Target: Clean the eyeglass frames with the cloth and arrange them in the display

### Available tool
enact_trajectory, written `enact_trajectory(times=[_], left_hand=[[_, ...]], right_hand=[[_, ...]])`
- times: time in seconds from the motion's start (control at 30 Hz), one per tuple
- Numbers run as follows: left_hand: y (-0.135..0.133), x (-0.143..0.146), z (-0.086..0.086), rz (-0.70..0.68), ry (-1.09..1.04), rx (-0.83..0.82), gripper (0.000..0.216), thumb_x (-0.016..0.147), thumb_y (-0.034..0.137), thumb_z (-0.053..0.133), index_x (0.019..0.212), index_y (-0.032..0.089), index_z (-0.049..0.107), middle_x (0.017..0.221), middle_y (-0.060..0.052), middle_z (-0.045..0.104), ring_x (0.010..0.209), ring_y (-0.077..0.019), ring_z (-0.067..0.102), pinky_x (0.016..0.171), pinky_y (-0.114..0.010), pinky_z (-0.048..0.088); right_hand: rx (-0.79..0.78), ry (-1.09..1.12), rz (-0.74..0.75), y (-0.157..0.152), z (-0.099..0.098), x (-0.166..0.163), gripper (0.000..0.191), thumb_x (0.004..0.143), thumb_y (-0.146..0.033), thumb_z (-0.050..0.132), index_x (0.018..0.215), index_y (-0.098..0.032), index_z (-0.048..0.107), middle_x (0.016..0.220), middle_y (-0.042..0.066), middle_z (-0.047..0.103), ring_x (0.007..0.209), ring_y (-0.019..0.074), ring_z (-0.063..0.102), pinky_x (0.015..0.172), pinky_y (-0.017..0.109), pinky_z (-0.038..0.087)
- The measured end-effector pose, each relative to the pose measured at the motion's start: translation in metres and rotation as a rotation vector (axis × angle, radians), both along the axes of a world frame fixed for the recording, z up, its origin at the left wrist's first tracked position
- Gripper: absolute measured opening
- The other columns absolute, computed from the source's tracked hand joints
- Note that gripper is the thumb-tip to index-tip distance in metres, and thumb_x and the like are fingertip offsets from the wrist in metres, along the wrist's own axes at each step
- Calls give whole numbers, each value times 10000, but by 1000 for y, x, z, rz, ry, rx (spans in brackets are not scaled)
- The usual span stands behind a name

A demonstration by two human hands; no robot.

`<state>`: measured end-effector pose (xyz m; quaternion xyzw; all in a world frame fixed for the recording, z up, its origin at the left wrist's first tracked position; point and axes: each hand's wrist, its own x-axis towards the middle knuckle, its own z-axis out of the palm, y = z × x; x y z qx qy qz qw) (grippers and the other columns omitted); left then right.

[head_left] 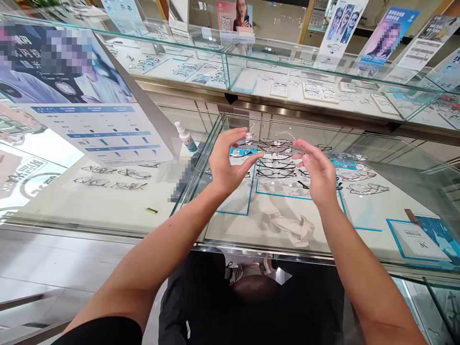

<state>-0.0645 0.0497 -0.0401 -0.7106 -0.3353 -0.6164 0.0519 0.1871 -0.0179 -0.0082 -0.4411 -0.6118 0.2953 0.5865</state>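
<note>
My left hand (224, 160) and my right hand (318, 175) are raised side by side over the glass counter top (395, 158). Between them hangs a very thin, almost clear pair of glasses (276, 139). The curved fingers and thumb of my left hand close round its left end. My right hand pinches the fine temple at the other end with its fingertips. The frame is faint against the rows of display glasses (276, 167) lying in the case right below it.
A white spray bottle (186, 136) stands on the counter left of my hands. A slanted poster board (89, 110) rises at the far left. Inside the case lie a crumpled white cloth (291, 230), a price card (413, 239) and more frames (366, 187). A second glass showcase (287, 72) runs behind.
</note>
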Motion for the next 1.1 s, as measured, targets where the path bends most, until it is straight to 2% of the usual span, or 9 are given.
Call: enact_trajectory(times=[0.13,0.3,0.47,0.7,0.9,1.0,1.1], left_hand=[[-3,1,2,-7,2,-15,695,884,738,784,1385,288,612,1346,-151,748,1278,-341,726,877,-466,652],[-6,3,7,-4,-8,29,665,901,708,791,1372,272,615,1310,-139,764,1242,-317,745,837,-427,651],[-11,6,13,2,-14,-29,647,928,735,744,1335,242,647,1283,-149,771,1225,-309,745,830,-429,658],[-14,7,14,-60,-20,-119,652,930,724,750,1353,235,665,1302,-156,765,1224,-299,741,873,-417,657],[-12,6,12,-111,-33,-104,631,944,685,758,1383,240,664,1305,-144,766,1208,-286,743,892,-407,649],[-13,6,14,-83,-3,-109,662,916,715,770,1374,247,671,1312,-147,771,1220,-300,742,927,-439,649],[-17,7,16,-75,65,-78,652,897,710,792,1357,260,682,1322,-141,778,1252,-316,742,1014,-489,634]], right_hand=[[-101,102,128,2,3,3,427,987,-553,698,1361,-366,782,1422,58,784,1088,267,776,909,472,641],[-187,193,254,1,9,5,413,963,-505,717,1334,-347,805,1372,67,811,1065,261,776,911,459,634],[-239,198,324,-2,14,8,437,968,-520,702,1344,-324,806,1355,85,818,1098,280,780,927,471,637],[-284,201,384,-2,15,10,447,951,-558,711,1310,-316,824,1299,85,837,1095,302,792,944,500,644],[-268,207,433,-3,17,11,407,969,-519,706,1302,-319,827,1267,80,845,1086,297,792,983,511,624],[-196,169,390,-3,20,13,406,965,-520,710,1305,-324,814,1315,69,830,1171,298,772,1080,524,590],[-67,52,243,-4,21,13,357,951,-508,758,1256,-332,809,1370,56,800,1251,284,735,1126,506,563]])
